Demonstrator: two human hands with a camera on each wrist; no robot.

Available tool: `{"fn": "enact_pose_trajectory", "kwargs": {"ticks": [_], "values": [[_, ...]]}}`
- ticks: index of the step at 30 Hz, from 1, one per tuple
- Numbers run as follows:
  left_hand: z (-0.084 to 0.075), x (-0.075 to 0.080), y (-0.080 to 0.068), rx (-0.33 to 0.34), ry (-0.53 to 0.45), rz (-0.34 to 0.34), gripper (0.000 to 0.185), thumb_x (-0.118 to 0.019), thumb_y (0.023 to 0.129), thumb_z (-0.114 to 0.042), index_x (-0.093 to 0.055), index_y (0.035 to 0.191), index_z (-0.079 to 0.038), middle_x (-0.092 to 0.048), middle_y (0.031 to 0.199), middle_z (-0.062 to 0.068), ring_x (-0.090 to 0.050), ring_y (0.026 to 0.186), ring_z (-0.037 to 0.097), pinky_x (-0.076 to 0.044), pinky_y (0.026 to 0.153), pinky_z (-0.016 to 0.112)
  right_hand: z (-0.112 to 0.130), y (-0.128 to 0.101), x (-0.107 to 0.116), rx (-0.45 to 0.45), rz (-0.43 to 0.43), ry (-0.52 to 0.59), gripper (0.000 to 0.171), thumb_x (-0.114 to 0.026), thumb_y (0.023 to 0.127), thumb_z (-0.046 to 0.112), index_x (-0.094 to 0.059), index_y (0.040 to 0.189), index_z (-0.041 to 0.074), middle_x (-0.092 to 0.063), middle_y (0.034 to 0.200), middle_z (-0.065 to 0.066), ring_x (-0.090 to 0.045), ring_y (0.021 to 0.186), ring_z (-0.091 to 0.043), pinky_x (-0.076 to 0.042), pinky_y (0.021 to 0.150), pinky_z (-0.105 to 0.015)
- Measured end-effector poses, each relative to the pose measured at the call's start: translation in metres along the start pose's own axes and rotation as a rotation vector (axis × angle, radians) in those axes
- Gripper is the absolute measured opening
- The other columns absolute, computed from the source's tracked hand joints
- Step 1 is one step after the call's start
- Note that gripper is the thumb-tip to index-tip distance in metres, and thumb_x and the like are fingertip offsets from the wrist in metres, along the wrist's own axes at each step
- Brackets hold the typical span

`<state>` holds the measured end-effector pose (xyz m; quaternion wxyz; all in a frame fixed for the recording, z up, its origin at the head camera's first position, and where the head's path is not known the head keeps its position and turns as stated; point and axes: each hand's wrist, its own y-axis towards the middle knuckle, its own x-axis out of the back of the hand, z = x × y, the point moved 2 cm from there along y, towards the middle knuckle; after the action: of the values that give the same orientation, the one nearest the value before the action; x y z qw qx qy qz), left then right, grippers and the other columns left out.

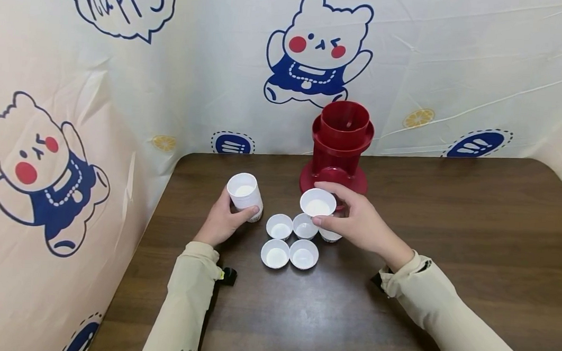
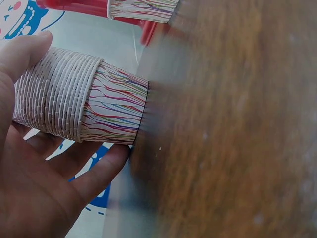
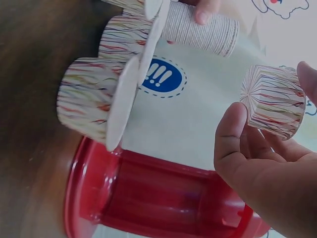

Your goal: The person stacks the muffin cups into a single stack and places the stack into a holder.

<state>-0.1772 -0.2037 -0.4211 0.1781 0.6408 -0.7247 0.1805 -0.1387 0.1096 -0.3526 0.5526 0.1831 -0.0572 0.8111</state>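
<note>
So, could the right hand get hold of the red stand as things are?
Probably yes: the right hand is close to the red stand, and nothing seems to block the way. It holds a paper cup, though, which it would likely have to put down first.

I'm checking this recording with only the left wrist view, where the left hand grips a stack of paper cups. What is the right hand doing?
Observer: The right hand pinches one cup between thumb and fingers, open side up.
Operator: How much else is set out on the table?
Observer: Five cups stand there, three in the far row and two in the near row, the far right one partly hidden from the head camera by the hand.
Operator: And the red at the top of my view?
Observer: A red stand, its upper part an open-topped cylinder.
</note>
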Motion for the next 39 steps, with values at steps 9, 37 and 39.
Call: {"fn": "enact_pose_trajectory", "kwargs": {"ticks": [9, 37, 39], "values": [[0.002, 0.001, 0.002, -0.027, -0.014, 0.005, 0.082, -0.079, 0.088, -0.029, -0.031, 0.151, -0.009, -0.05, 0.139, 0.017, -0.047, 0.128, 0.034, -0.032, 0.112, 0.052, 0.012, 0.022, -0.011, 0.037, 0.008, -0.014, 0.067, -0.083, 0.085, 0.017, -0.054, 0.145, 0.012, -0.059, 0.133, -0.005, -0.062, 0.094, -0.025, -0.054, 0.085, -0.039], [0.002, 0.002, 0.0, -0.044, 0.005, 0.021, 0.086, -0.078, 0.09, -0.034, -0.026, 0.155, -0.012, -0.051, 0.14, 0.016, -0.049, 0.127, 0.032, -0.035, 0.11, 0.053, 0.033, 0.096, -0.062, 0.064, 0.082, 0.059, 0.063, -0.078, 0.089, 0.022, -0.052, 0.146, 0.011, -0.059, 0.135, -0.004, -0.06, 0.113, -0.022, -0.052, 0.093, -0.032], [0.002, 0.002, 0.001, -0.043, 0.006, 0.02, 0.085, -0.078, 0.09, -0.034, -0.026, 0.154, -0.013, -0.051, 0.14, 0.015, -0.05, 0.126, 0.032, -0.036, 0.11, 0.053, 0.033, 0.098, -0.065, 0.053, 0.085, 0.047, 0.063, -0.078, 0.09, 0.022, -0.052, 0.146, 0.011, -0.059, 0.135, -0.005, -0.06, 0.113, -0.021, -0.052, 0.093, -0.031]]}}
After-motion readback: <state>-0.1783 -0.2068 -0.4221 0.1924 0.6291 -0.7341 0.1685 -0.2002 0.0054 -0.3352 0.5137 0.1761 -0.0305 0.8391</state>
